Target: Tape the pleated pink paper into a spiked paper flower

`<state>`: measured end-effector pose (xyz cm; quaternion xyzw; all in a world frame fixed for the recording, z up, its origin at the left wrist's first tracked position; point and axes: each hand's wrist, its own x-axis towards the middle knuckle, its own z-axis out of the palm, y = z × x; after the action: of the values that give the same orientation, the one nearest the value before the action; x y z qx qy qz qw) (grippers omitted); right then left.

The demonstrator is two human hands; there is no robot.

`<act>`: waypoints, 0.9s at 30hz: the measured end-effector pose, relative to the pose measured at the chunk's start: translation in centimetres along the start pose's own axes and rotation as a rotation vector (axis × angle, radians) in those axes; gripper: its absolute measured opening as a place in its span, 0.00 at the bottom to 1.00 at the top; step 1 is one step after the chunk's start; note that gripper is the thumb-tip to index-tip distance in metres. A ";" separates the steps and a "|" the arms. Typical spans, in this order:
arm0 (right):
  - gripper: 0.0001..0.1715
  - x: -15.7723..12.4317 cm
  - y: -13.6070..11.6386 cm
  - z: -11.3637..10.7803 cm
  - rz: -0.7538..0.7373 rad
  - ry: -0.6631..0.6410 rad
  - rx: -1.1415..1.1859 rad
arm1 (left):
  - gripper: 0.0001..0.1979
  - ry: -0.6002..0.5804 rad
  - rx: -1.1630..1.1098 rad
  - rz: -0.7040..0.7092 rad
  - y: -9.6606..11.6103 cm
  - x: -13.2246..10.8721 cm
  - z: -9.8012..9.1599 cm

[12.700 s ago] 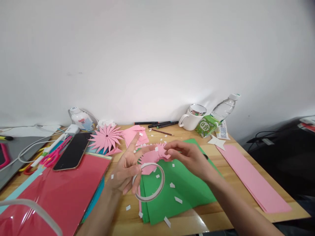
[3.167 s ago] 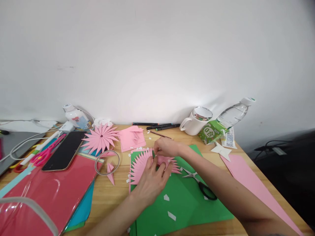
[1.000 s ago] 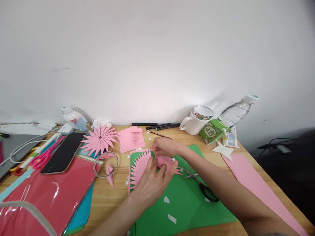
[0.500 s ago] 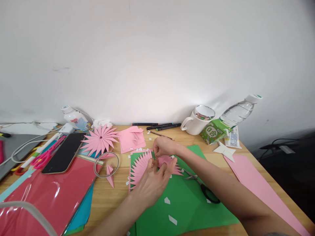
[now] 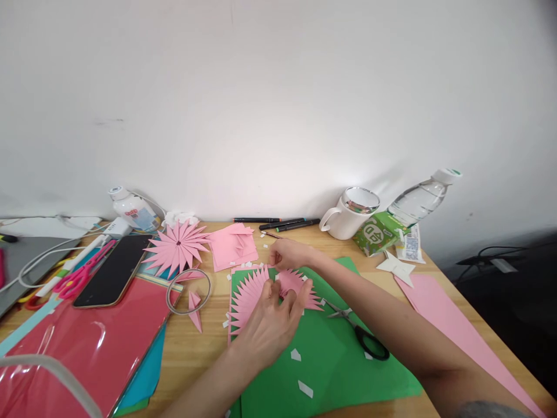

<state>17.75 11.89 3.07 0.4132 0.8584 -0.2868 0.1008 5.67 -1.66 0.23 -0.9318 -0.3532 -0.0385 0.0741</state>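
Note:
A pink pleated paper fan with pointed tips [image 5: 248, 297] lies on green paper [image 5: 343, 371], its middle covered by my hands. My left hand [image 5: 270, 319] reaches in from below with bent fingers gripping the fan near its centre. Just beyond, at the green paper's far edge, my right hand [image 5: 285, 255] is closed with its fingertips pinched together; what they hold is hidden. Black-handled scissors [image 5: 359, 330] rest partly opened on the green paper, right of the fan. Small white paper scraps [image 5: 305, 389] are scattered around.
A finished pink paper star-flower [image 5: 178, 244], a tape roll [image 5: 169, 299] and a phone [image 5: 114, 271] lie to the left. Pink sheets [image 5: 232, 248] and markers [image 5: 298, 225] are behind. A white mug [image 5: 346, 217], green box [image 5: 376, 233] and water bottle [image 5: 418, 200] stand back right.
My right hand has shifted slightly left and away from my left hand's fingertips. The left hand has stayed nearly in place on the pleated fan.

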 end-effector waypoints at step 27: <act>0.13 -1.2 2.0 0.3 -0.108 -0.065 0.100 | 0.28 0.189 0.007 0.067 -0.1 -1.7 0.3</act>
<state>20.04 11.92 2.56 0.3614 0.8603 -0.3476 0.0922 4.32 -2.69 -0.23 -0.9350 -0.3134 -0.1227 0.1117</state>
